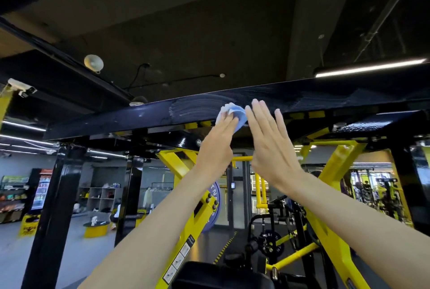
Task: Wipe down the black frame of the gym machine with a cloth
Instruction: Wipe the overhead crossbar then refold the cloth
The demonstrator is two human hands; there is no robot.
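Left hand (218,139): straight fingers press the blue cloth (235,114) flat on the black overhead beam (116,121), just right of wet streaks (195,109). Right hand (270,146): fingers spread, holding nothing, beside the cloth. Use even pressure and overlap your strokes along the beam.

Beam (116,121): runs overhead from left to right; every place below is told from it.
Cloth (236,114): on the beam's near face, about midway along.
Left hand (216,146): on the cloth, pressing it to the beam from below.
Right hand (270,144): just right of the cloth, fingers (262,114) before the beam's near face.
Left post (55,195): under the beam's left end.
Second post (130,186): under the beam, between the left post and the hands.
Slanted brace (339,163): under the beam's right part.
Strip light (370,69): above the beam's right end.
Security camera (22,87): beyond the left end, higher.
Weight plate (270,243): well below, under the right hand.
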